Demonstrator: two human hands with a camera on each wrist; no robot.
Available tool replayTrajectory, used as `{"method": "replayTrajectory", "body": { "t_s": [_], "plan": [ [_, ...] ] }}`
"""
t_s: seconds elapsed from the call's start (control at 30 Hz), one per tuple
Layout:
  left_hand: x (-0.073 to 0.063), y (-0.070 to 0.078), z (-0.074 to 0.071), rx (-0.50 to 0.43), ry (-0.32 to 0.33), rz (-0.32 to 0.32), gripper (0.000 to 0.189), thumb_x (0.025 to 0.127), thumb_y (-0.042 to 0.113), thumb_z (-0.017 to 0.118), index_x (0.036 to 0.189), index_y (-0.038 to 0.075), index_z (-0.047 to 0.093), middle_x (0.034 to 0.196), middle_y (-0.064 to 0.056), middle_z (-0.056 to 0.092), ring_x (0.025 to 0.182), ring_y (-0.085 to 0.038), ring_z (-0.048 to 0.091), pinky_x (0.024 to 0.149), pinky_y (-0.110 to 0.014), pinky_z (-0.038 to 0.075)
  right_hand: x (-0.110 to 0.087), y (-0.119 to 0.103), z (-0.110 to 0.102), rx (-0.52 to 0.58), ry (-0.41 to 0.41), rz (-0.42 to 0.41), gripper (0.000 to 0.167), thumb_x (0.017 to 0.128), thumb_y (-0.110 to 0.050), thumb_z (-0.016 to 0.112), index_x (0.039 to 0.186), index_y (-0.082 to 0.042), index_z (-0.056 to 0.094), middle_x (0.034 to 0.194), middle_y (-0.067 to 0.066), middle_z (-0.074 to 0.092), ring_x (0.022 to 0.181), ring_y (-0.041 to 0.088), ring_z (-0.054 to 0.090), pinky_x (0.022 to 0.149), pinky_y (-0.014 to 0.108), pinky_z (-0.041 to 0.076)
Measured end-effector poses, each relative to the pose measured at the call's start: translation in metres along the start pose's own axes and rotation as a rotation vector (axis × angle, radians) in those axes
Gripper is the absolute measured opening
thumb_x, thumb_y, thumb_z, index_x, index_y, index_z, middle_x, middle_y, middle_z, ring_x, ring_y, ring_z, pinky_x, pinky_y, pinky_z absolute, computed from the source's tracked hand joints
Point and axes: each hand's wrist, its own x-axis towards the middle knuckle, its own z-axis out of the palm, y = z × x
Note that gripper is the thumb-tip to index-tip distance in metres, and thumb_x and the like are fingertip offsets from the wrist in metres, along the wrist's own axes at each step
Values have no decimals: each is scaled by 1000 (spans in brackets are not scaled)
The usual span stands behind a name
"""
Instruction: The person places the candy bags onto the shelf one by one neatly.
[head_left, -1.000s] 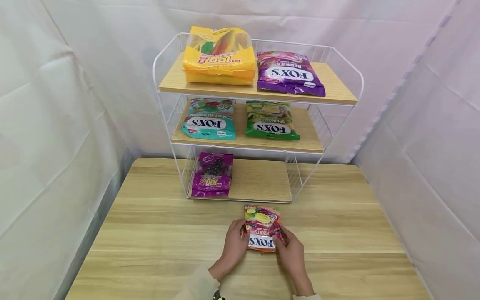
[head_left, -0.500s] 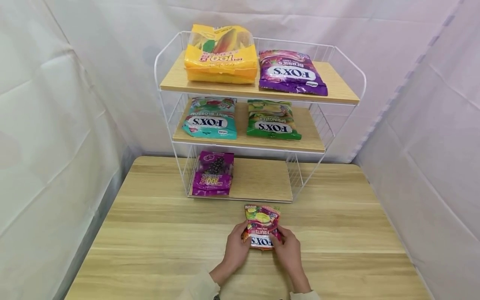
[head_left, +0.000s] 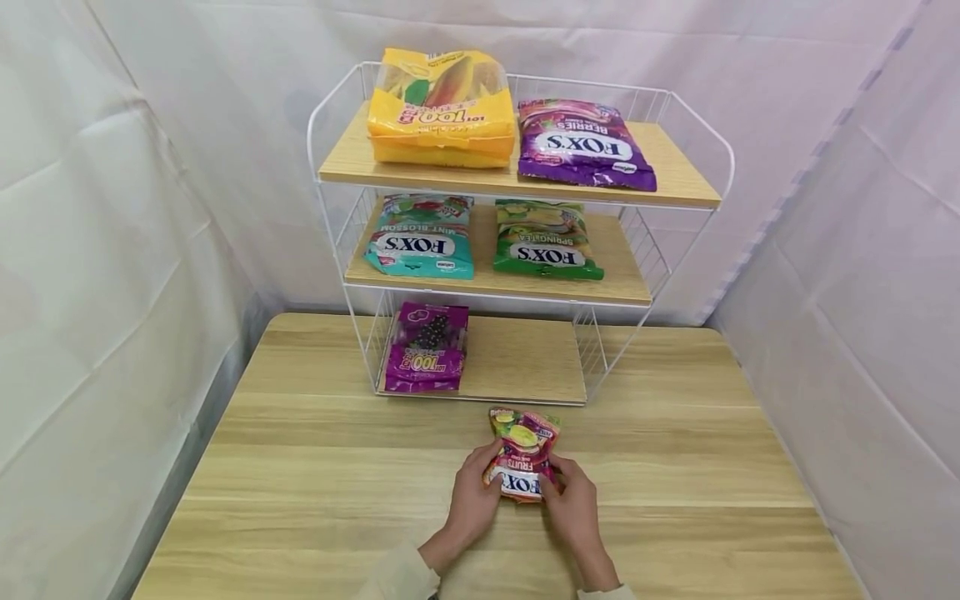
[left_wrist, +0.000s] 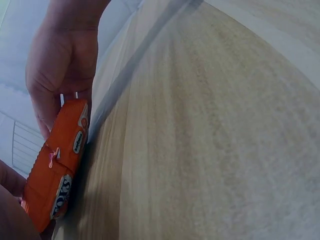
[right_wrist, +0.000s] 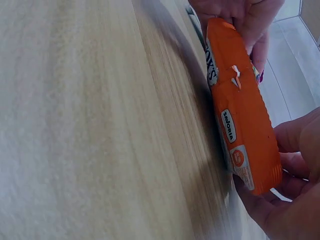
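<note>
A red Fox's Fruits candy bag is held low at the table's near middle, in front of the rack. My left hand grips its left side, thumb over the front. From the right side my right hand grips it the same way, its thumb beside the white logo. Between the two hands the bag looks bunched and narrowed. Its orange bottom faces the right wrist camera, close over the wood. The same orange end shows in the left wrist view, fingers at both ends.
Behind stands a white wire rack with three wooden shelves. Up top lie a yellow bag and a purple Berries bag; mid-shelf, a teal bag and a green bag; below, a dark purple bag. White fabric walls surround the table.
My hands have drawn slightly closer together, the right one shifting left. The candy bag now looks narrower and more bunched, still at the same spot. The rack's bags have not moved.
</note>
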Motion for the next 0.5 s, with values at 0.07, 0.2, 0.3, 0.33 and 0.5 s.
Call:
{"method": "replayTrajectory", "body": {
  "t_s": [0.07, 0.2, 0.3, 0.33, 0.5],
  "plan": [
    [-1, 0, -1, 18, 3, 13, 54, 81, -14, 60, 133, -2, 53, 128, -12, 57, 121, -30, 50, 103, -43, 38, -1, -1, 0, 18, -5, -23, 34, 84, 8, 66, 117, 9, 61, 113, 22, 62, 100, 34, 64, 78, 33, 56],
    [-2, 0, -2, 18, 3, 25, 57, 82, -16, 57, 136, 1, 52, 130, -13, 55, 123, -29, 49, 104, -43, 37, -1, -2, 0, 55, -12, -57, 33, 84, 11, 64, 117, 9, 61, 113, 22, 62, 102, 35, 63, 80, 33, 55],
    [-2, 0, -3, 8, 0, 49, 59, 83, -18, 53, 138, 4, 50, 132, -12, 53, 124, -28, 48, 102, -43, 40, -1, -3, 1, 79, -9, -67, 34, 84, 11, 64, 118, 9, 61, 114, 21, 62, 105, 35, 62, 82, 31, 54],
    [-1, 0, -4, 9, 0, 60, 60, 83, -18, 52, 138, 4, 50, 133, -12, 53, 124, -28, 47, 101, -42, 41, 0, -3, 2, 85, -6, -68, 34, 84, 11, 64, 118, 8, 61, 114, 20, 62, 105, 35, 62, 82, 31, 54],
    [3, -3, -5, 25, 0, 95, 62, 84, -19, 48, 140, 6, 48, 134, -12, 52, 125, -29, 46, 99, -42, 43, 4, -3, 3, 70, 2, -79, 36, 87, 7, 64, 122, 3, 62, 118, 16, 63, 109, 30, 61, 86, 34, 53]
  ]
}}
